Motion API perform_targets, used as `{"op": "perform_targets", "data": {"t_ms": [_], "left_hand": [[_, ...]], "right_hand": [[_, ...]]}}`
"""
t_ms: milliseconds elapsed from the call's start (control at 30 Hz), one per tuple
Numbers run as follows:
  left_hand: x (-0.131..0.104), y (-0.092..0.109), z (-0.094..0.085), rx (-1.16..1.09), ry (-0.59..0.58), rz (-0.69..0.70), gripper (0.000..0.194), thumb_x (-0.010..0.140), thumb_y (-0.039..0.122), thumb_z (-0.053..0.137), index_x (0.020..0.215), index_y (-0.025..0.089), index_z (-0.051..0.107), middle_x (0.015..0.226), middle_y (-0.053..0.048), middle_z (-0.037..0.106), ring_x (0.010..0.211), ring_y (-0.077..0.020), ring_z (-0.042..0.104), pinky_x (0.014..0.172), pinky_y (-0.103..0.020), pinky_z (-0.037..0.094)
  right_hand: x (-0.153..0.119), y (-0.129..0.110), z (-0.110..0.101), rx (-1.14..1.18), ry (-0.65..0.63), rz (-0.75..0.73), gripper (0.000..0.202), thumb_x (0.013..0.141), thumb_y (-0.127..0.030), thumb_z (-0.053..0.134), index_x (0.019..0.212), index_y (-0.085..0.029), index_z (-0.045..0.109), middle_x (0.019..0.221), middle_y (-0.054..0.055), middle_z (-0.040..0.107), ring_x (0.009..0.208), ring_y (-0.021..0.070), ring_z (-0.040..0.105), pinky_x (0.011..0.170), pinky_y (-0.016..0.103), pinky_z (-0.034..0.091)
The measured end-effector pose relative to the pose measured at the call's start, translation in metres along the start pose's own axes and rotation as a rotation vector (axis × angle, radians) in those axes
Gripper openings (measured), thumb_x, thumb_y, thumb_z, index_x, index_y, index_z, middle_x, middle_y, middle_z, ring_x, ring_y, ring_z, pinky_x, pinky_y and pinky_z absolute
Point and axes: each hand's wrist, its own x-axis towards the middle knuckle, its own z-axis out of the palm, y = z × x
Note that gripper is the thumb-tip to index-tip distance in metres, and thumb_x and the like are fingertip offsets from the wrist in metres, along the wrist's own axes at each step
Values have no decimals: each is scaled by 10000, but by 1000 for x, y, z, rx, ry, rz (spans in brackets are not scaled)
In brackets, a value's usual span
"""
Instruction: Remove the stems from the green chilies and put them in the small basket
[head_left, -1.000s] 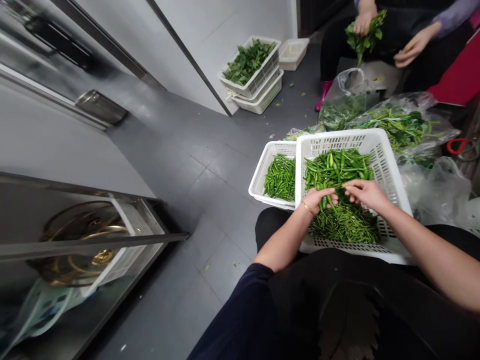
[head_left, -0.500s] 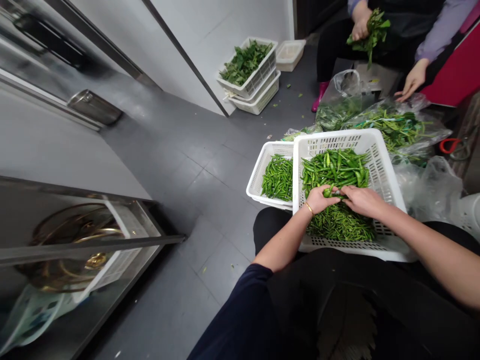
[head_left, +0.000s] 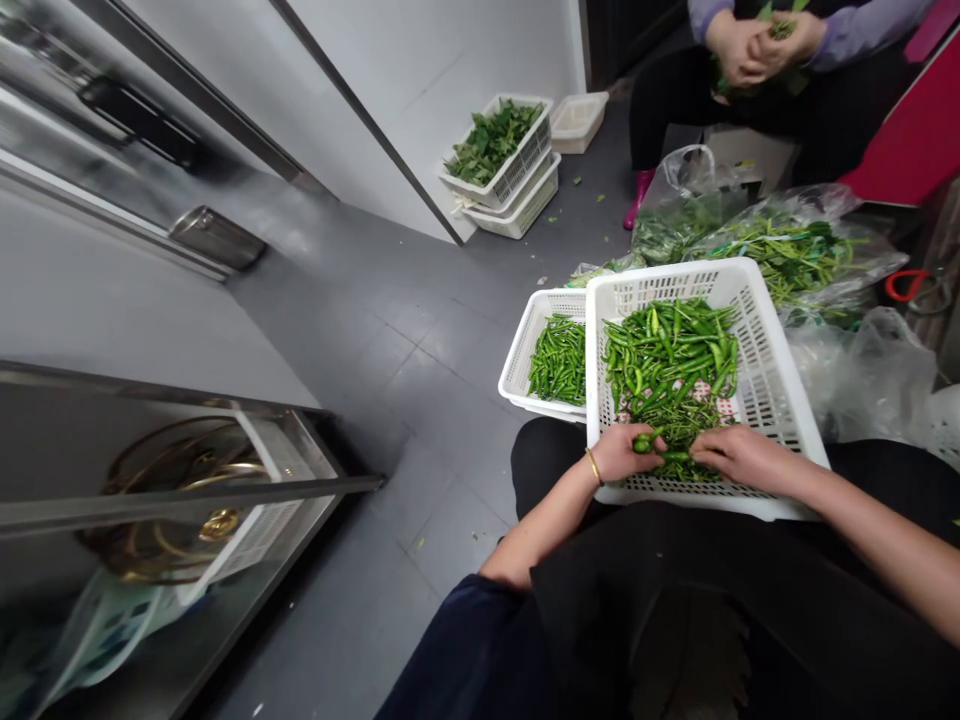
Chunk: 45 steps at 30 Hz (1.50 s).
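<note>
1. A grey tiled floor (head_left: 420, 350) runs between a steel counter on the left and a white wall, and the person sits low with a big white basket (head_left: 772, 370) resting on the lap
2. The basket holds a loose heap of green chillies (head_left: 667, 355); near its front edge lies a thinner mat of stalks (head_left: 679, 430)
3. The left hand (head_left: 619, 455) is curled at the basket's near rim, its fingers closed around a chilli (head_left: 643, 442)
4. The right hand (head_left: 739, 458) meets it from the other side, thumb and forefinger pinching the dark stalk end (head_left: 675, 457) between the two hands
5. To do this well, I judge the left should grip the pod close to its cap while the right snaps the stalk off cleanly, low over the basket so nothing drops on the floor
6. A smaller basket (head_left: 517, 360) just to the left, touching the big one, holds tidier chillies; the two heaps are best kept unmixed
7. Beyond lie clear plastic bags of greens (head_left: 795, 250), and another person's hands (head_left: 750, 45) work a leafy bunch
8. By the wall stand stacked baskets of leaves (head_left: 499, 150)
</note>
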Motion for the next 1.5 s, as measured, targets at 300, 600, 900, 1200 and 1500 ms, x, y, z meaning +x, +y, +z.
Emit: {"op": "perform_targets", "data": {"t_ms": [300,600,900,1200,1500], "left_hand": [[-5,47,4,22,-153,91,278,625,387,720,696,149,594,617,28,508,591,-83,442,589,-209,334],[0,30,-14,-946,212,16,378,528,391,732,698,174,473,638,2,499,617,-118,516,518,-231,385],[7,10,4,-865,271,-273,442,535,280,783,904,107,609,597,-1,568,567,-120,584,493,-211,373],[16,5,26,-926,466,-262,325,536,332,786,591,101,564,477,9,526,422,-71,474,455,-219,357],[15,0,26,-1174,435,-336,304,574,302,760,729,108,585,585,-13,589,475,-89,527,457,-211,374]], "right_hand": [[-4,-14,0,454,63,-13,341,837,-490,463,693,-197,560,512,-20,493,467,116,459,484,246,366],[61,51,1,-261,96,155,343,852,-324,439,1123,-238,630,919,91,646,728,191,618,652,311,452],[83,42,-2,-506,197,73,295,860,-314,404,1052,-204,600,1060,116,567,803,195,602,652,293,424],[15,-6,44,502,68,226,313,852,-489,386,763,-205,483,659,-13,588,420,98,436,427,241,323],[4,-8,35,28,301,-46,471,879,-519,391,551,-192,478,517,-8,500,512,110,453,528,239,317]]}}
